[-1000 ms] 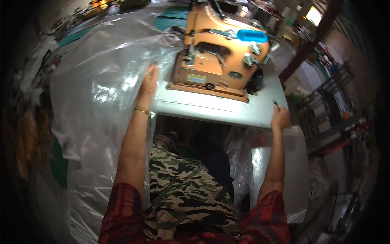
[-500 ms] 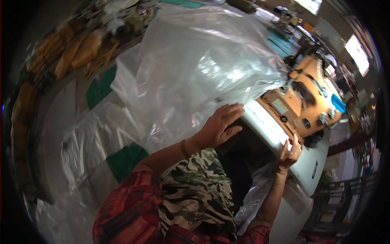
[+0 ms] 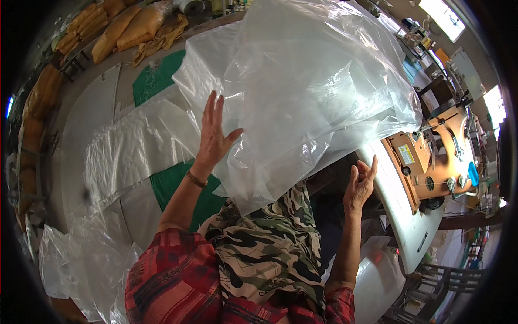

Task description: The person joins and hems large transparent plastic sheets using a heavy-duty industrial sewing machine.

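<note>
My left hand (image 3: 215, 137) is open, fingers stretched up and thumb apart, beside the left edge of a large clear plastic sheet (image 3: 302, 92). I cannot tell whether it touches the sheet. The plastic is heaped over the work table (image 3: 391, 200), and its lower corner hangs over my camouflage apron (image 3: 264, 251). Near the table's front edge, my right hand (image 3: 360, 188) is raised with nothing in it, thumb and forefinger apart and the other fingers partly bent. To its right stands an orange-tan sewing machine (image 3: 445, 148) with round metal thread-tension discs.
More clear plastic (image 3: 140, 146) and green cloth (image 3: 186, 191) lie at my left. Crumpled plastic (image 3: 86, 264) sits at lower left. Yellow-brown sacks (image 3: 137, 29) line the far left. A dark slatted stool (image 3: 442, 286) stands at lower right.
My left hand has moved left and up, away from the table edge. My right hand has come off the tabletop, slightly left. More of the sheet now hangs toward my lap; the view has shifted.
</note>
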`<state>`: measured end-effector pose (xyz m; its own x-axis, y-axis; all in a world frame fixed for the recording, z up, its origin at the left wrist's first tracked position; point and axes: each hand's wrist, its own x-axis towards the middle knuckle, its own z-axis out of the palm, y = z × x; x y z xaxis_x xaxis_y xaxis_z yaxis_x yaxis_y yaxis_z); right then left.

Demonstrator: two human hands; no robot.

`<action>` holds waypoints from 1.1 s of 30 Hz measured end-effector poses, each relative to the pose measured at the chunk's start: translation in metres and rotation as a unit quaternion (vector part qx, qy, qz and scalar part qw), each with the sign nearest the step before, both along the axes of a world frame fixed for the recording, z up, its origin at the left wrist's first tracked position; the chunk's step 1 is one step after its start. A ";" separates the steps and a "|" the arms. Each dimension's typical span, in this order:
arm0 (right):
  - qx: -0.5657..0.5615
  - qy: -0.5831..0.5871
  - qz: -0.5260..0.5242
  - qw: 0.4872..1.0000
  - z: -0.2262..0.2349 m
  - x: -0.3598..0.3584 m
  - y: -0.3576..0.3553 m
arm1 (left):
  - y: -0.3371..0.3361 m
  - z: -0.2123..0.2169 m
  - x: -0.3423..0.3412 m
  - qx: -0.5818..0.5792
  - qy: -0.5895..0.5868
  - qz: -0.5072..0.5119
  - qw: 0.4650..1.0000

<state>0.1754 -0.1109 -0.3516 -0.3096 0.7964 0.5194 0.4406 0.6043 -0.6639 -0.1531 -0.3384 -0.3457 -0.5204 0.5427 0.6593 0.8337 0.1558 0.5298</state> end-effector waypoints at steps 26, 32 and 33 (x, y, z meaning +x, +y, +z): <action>-0.151 0.069 0.047 0.985 0.002 -0.023 -0.004 | 0.067 0.051 -0.009 0.122 -0.079 -0.146 0.979; -0.215 0.098 0.051 0.970 0.012 -0.036 -0.009 | 0.076 0.044 -0.031 0.182 -0.051 -0.163 0.968; -0.218 0.091 0.042 0.971 0.016 -0.039 -0.011 | 0.075 0.045 -0.033 0.207 -0.075 -0.176 0.959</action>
<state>0.1368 -0.1216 -0.3355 -0.3187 0.9285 0.1904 0.2535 0.2771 -0.9268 -0.1865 -0.2634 -0.3010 -0.4584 0.4100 0.7885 0.7059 -0.3710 0.6033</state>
